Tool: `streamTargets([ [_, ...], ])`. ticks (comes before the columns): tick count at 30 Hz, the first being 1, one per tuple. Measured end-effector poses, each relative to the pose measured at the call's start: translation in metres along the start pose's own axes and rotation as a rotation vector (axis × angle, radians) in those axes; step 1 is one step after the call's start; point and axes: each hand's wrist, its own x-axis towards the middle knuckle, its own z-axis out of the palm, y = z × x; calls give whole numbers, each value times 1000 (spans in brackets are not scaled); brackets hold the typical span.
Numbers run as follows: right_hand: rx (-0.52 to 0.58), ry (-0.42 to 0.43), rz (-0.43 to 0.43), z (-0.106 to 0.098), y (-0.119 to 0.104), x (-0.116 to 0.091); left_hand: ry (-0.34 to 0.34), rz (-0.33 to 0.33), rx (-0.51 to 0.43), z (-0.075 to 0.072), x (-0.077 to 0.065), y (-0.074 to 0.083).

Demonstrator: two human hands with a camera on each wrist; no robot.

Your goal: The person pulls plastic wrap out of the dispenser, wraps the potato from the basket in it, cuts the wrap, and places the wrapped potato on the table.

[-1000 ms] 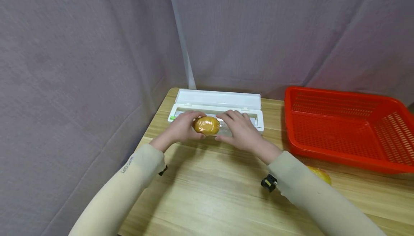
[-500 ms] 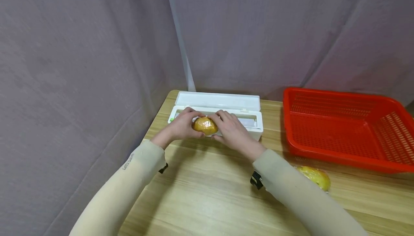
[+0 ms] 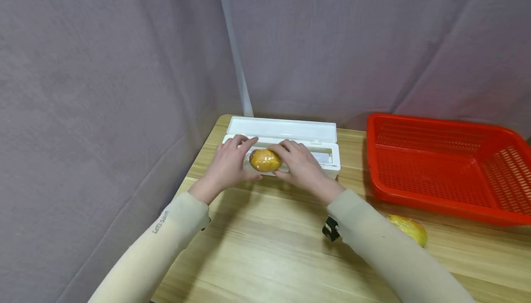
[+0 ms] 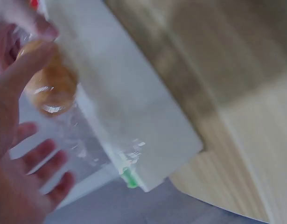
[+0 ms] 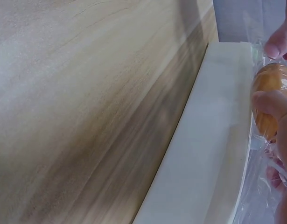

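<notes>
In the head view a yellow-orange mango (image 3: 265, 160) in clear plastic film sits over the front of a long white film dispenser box (image 3: 331, 172), whose lid (image 3: 286, 127) stands raised at the back. My right hand (image 3: 302, 167) grips the mango's right end, thumb at the near side and fingers over the top. On the other side my left hand (image 3: 226, 164) has thumb and fingers spread around the left end, with a gap to the fruit. Loose film (image 4: 87, 140) stretches from the mango past the left fingers in the left wrist view.
A red plastic basket (image 3: 435, 174) stands at the right of the wooden table (image 3: 265, 243). Another wrapped yellow mango (image 3: 410, 229) lies in front of it, partly hidden by the right sleeve. A grey curtain (image 3: 332, 44) hangs behind and to the left.
The left hand has opened away from the mango, which it gripped before. The right hand has closed in from the right onto the fruit's right end.
</notes>
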Motion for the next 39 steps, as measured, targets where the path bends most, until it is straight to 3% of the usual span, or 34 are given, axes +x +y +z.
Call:
streamTargets([
  [3, -5, -6, 9, -2, 1, 0, 118, 95, 149, 10, -5, 1],
  [7, -12, -5, 26, -5, 3, 1, 210, 177, 294, 28, -6, 1],
  [11, 1, -15, 36, -8, 4, 5, 276, 181, 362, 40, -3, 0],
  [16, 29, -61, 77, -12, 5, 8, 326, 183, 374, 42, 2, 0],
  [26, -22, -164, 83, -19, 3, 11, 299, 216, 343, 28, 10, -4],
  [32, -92, -90, 11, -20, 6, 18, 240, 212, 310, 14, 16, -6],
  [39, -95, -65, 14, -31, 15, 32, 197, 218, 315, -6, 36, -6],
])
